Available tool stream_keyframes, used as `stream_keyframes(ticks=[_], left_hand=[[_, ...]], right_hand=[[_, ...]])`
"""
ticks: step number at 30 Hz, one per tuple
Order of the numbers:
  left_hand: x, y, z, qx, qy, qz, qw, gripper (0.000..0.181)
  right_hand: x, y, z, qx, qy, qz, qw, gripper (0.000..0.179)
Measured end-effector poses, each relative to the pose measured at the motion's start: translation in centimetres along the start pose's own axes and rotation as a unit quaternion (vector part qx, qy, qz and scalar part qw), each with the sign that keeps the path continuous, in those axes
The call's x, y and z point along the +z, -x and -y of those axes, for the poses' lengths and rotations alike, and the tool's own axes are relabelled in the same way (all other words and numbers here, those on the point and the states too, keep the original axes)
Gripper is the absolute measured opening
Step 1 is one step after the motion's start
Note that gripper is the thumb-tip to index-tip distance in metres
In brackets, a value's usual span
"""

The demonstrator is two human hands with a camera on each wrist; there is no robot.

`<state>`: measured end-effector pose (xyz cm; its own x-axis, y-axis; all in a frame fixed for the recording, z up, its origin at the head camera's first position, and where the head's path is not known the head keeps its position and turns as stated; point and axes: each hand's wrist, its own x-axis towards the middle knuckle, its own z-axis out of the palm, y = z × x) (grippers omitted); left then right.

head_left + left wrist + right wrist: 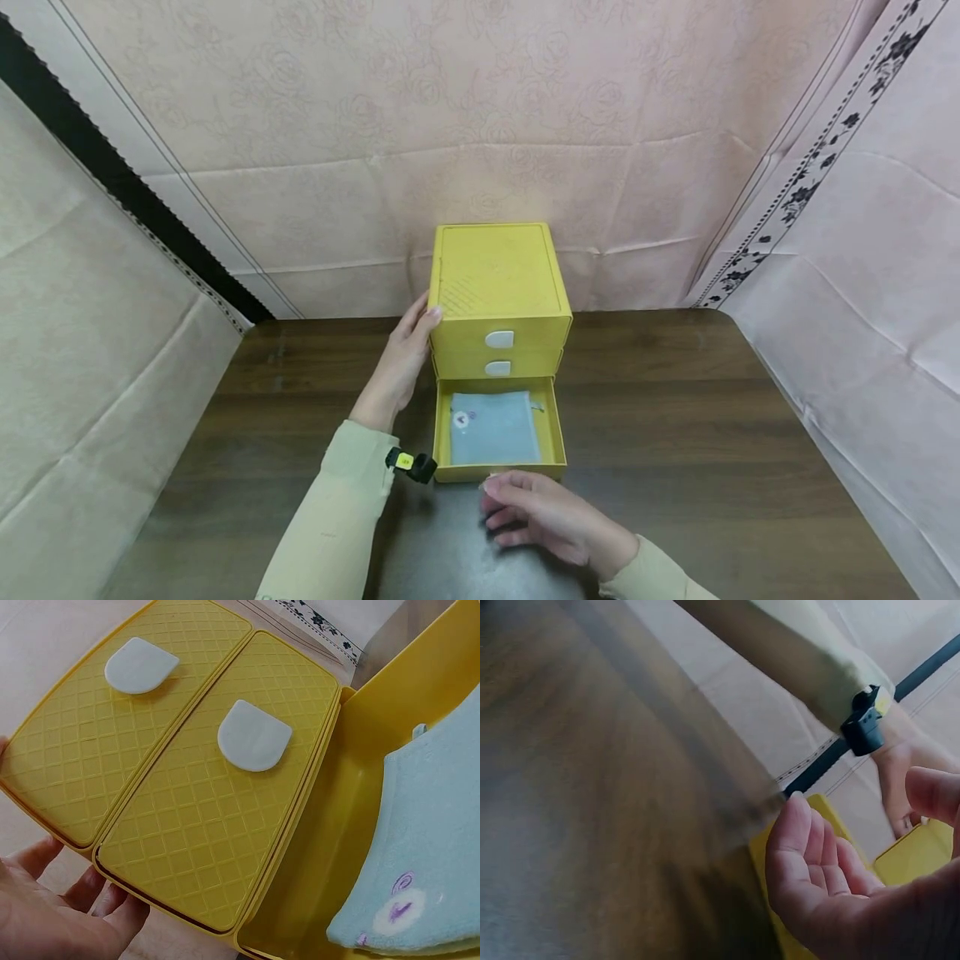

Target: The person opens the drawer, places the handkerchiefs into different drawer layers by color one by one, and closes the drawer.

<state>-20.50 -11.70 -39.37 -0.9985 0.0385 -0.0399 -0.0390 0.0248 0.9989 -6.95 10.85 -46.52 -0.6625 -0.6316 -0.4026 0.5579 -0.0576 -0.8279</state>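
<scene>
A yellow drawer unit (498,271) stands at the back of the table. My left hand (405,354) rests along its left side, thumb at the front top corner, fingers against the side wall. The bottom drawer (557,433) is pulled out. In it lies a folded light-blue towel (495,429) with a small white and purple animal face and a hanging loop. My right hand (551,517) is just in front of the drawer's front panel. In the right wrist view its thumb and loosely bent fingers (791,832) are apart, with nothing visible between them.
Two upper drawers with white tab handles (498,339) are closed. The unit stands on a dark wooden table (675,433). A pale patterned cloth (480,108) hangs behind it, and more cloth (885,275) hangs at the sides. A black wrist camera (422,467) sits on my left wrist.
</scene>
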Motion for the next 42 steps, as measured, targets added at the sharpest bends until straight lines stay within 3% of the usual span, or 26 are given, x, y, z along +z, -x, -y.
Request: stream_keyframes(ticks=[4,15,22,33,42], left_hand=[[0.0,0.0,0.0,0.001,0.002,-0.001,1.0,0.056],[0.0,0.0,-0.1,0.003,0.001,0.002,1.0,0.056],[0.1,-0.1,-0.1,-0.001,0.002,0.0,1.0,0.055],[0.1,0.1,-0.1,0.004,0.001,0.001,1.0,0.056],[0.0,0.2,-0.1,-0.007,0.006,-0.002,1.0,0.057]], right_hand=[[-0.6,-0.4,-0.9,0.014,-0.006,0.012,0.9998,0.046],[-1.8,-1.3,-2.0,0.043,-0.068,-0.018,0.9966,0.062],[-1.8,-1.5,-2.1,0.033,-0.1,-0.02,0.9942,0.057],[-1.9,-2.1,-2.2,0.019,-0.104,-0.02,0.9942,0.053],[-2.5,-3.3,-1.4,0.004,-0.093,-0.057,0.994,0.054]])
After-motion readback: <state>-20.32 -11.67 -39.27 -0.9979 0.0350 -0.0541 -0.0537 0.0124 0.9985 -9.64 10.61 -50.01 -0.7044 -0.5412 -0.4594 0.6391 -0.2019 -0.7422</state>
